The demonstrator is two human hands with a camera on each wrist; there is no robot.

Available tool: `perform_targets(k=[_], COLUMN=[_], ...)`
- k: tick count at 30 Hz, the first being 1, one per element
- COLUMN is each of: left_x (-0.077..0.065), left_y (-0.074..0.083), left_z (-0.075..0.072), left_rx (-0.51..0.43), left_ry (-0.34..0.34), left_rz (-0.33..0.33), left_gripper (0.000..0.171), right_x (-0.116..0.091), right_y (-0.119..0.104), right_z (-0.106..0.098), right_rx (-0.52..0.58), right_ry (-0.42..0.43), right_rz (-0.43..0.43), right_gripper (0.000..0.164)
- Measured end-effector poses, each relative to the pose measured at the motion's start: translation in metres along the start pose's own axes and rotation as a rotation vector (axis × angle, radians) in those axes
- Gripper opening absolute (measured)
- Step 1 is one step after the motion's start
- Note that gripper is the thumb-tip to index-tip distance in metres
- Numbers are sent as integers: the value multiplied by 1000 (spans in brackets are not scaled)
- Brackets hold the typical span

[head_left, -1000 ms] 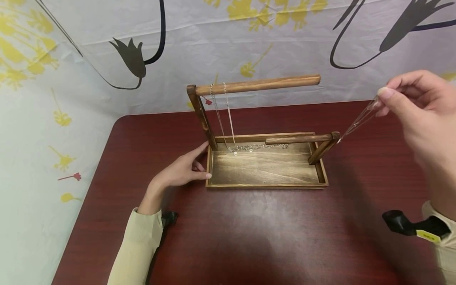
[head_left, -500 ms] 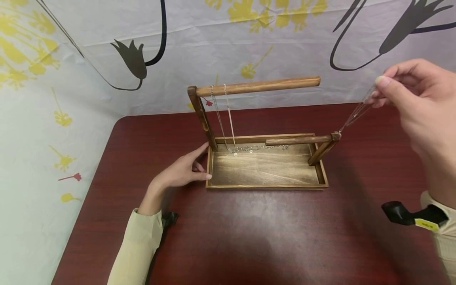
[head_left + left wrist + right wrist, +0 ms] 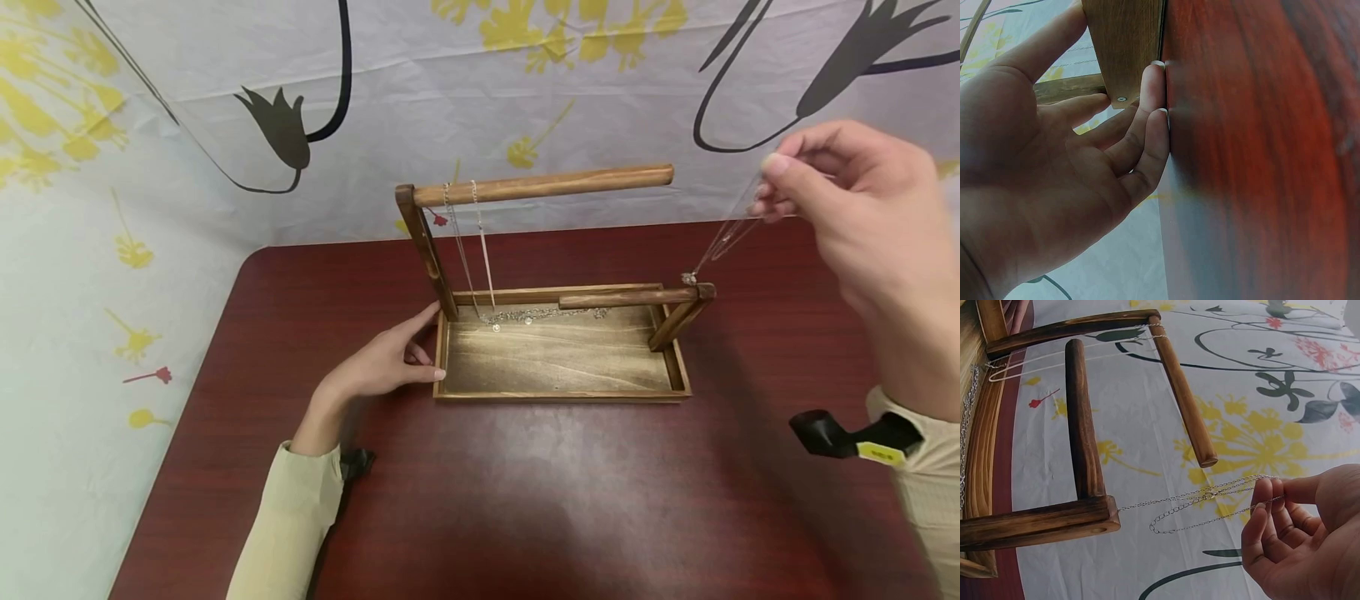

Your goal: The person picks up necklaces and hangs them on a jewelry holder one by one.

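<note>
My right hand [image 3: 862,192] pinches a thin silver necklace [image 3: 1210,495] between thumb and fingertips. Its chain hangs in loops, and a small sparkling pendant [image 3: 688,277] dangles right at the lower bar [image 3: 622,297] of a wooden jewelry stand, near the short right post [image 3: 675,321]. With thumb and index finger spread, my left hand [image 3: 382,358] rests against the left end of the stand's tray [image 3: 555,362]; the left wrist view shows its lower fingers bent beside the wood. Two necklaces [image 3: 485,250] hang from the tall upper bar [image 3: 570,182], toward its left end.
Chain links and small pendants [image 3: 517,317] lie along the back of the tray. The stand sits on a dark red wood-grain table [image 3: 525,500], with a floral-printed cloth [image 3: 600,108] behind it. Black straps [image 3: 855,437] circle both wrists.
My right hand has moved left with the necklace, bringing the pendant from beyond the short post's outer side to just over the lower bar. The left hand has stayed in place.
</note>
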State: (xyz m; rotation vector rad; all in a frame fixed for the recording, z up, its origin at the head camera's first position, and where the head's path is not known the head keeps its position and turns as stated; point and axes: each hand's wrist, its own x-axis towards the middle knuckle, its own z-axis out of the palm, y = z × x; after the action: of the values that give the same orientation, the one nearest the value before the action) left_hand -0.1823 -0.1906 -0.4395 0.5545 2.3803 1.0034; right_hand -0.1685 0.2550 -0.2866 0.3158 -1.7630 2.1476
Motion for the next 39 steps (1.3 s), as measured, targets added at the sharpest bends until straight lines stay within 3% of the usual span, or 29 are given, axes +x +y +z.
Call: perform_targets(k=[9, 18, 25, 39], left_x=[-1, -1, 0, 2], left_y=[-2, -3, -1, -3], left_z=[0, 1, 0, 0], left_rx=[7, 3, -1, -1], left_ry=[1, -2, -5, -1], left_rz=[7, 6, 5, 16], left_gripper=[99, 99, 98, 98], right_x=[4, 12, 22, 36], right_y=[0, 4, 6, 13], right_z=[6, 14, 18, 21], right_rx=[-74, -19, 52, 26], right_ry=[-21, -48, -55, -78], right_rz=[39, 81, 123, 207], right_gripper=[12, 2, 6, 9])
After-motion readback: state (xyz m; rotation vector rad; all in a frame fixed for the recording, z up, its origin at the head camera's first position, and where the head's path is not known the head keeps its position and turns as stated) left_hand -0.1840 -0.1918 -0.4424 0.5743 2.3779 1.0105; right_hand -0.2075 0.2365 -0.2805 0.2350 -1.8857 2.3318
